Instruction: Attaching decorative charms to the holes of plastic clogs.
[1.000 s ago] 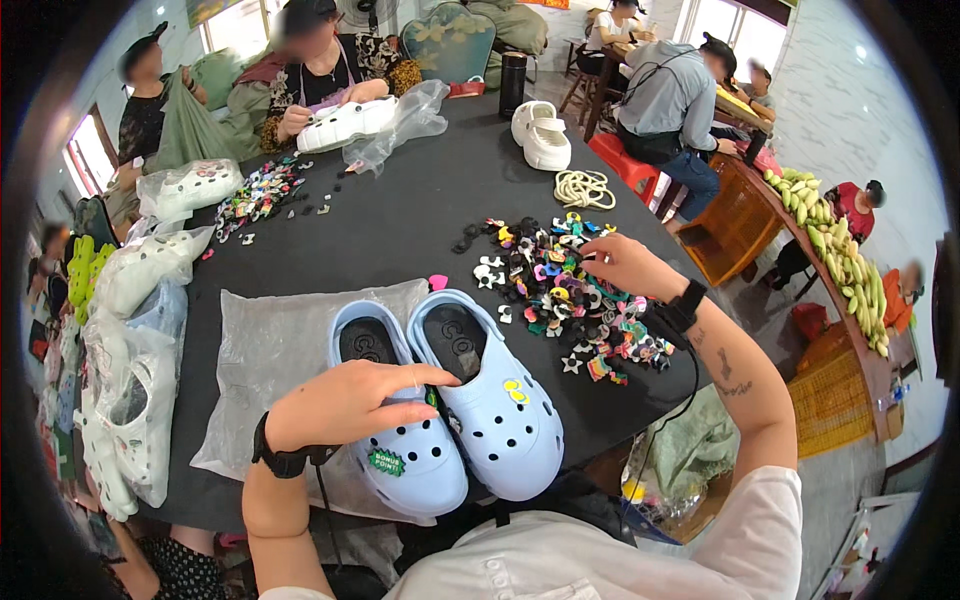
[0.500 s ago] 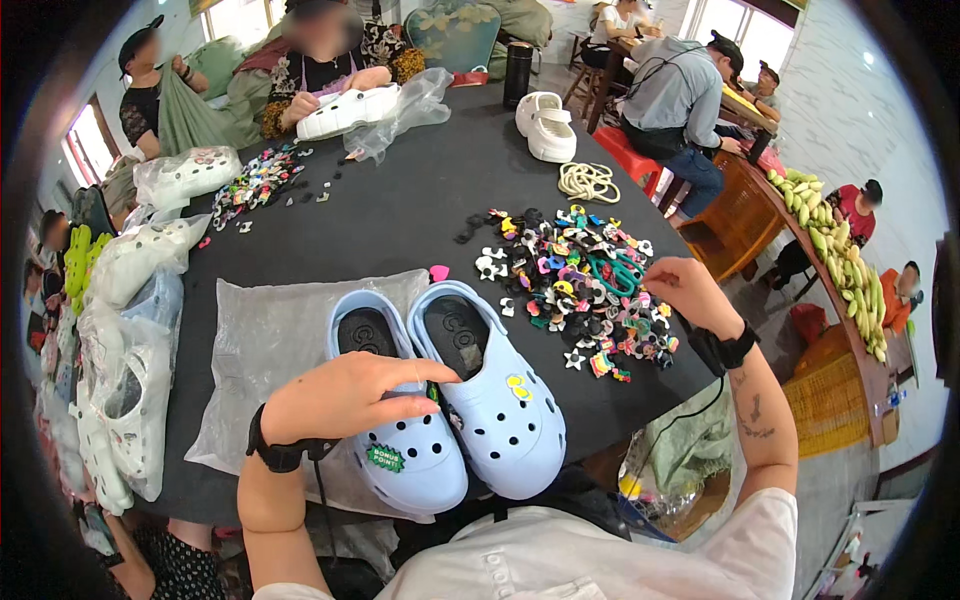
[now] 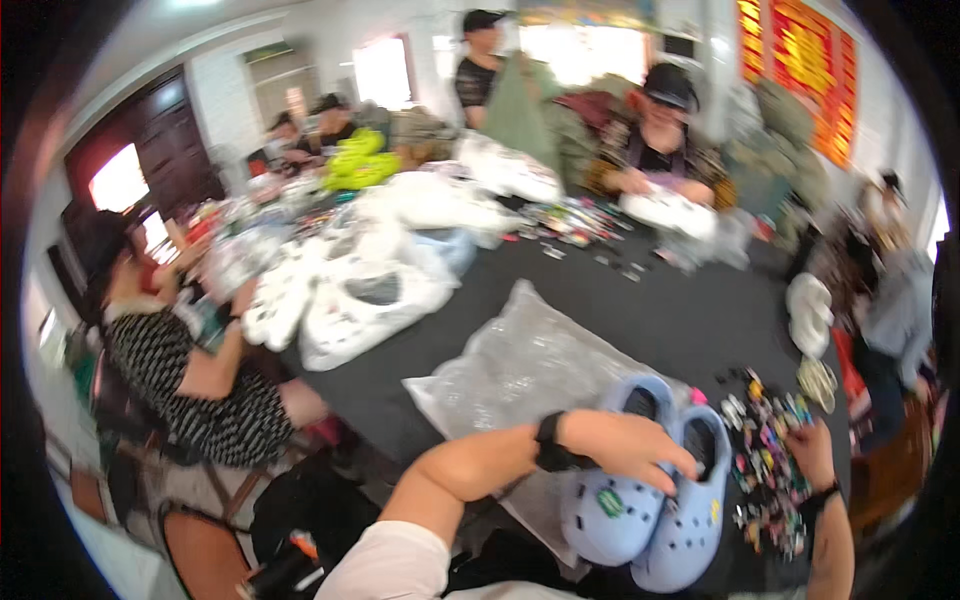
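From here I can't tell whether the blurred right hand (image 3: 812,450) at the charms (image 3: 762,455) grips anything, while the left hand (image 3: 625,442), loosely open, partly covers pale-blue, holed clogs (image 3: 678,545) on the black table (image 3: 680,315).

Light: bright — windows (image 3: 585,52) burnt white | Focus: motion blur, details smeared | Lens: fisheye bend — edges black

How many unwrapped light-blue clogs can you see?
2. The left clog is partly covered by the left hand; the right clog is beside it, nearer the charm pile. Others may be hidden behind the plastic-wrapped shoes.
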The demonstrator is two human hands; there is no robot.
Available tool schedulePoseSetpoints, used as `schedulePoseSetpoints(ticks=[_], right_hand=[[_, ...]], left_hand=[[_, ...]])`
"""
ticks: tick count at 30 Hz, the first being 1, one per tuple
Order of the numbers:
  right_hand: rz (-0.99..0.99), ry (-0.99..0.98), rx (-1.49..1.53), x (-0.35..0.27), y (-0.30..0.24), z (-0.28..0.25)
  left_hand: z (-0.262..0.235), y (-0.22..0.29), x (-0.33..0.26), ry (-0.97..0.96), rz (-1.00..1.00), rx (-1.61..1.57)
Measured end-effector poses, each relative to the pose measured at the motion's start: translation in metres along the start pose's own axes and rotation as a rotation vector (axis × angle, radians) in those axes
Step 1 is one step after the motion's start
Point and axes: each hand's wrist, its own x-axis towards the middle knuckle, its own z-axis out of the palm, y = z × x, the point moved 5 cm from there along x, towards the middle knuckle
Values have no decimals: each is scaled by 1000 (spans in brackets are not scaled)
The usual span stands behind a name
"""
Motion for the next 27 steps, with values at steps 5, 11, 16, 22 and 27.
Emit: schedulePoseSetpoints(ticks=[5,11,16,22,27], right_hand=[[37,142,233,-1,-10,2],[-100,193,49,-6,-21,-1],[-170,280,66,-10,-26,-6],[-99,241,-23,-21,-31,-12],[123,251,572,-16,-50,-27]], left_hand=[[-1,-2,-1,-13,-68,2],[-4,-4,1,-1,-59,27],[0,-2,1,15,7,52],[3,-3,6,18,48,76],[-10,-1,-12,-36,-117,35]])
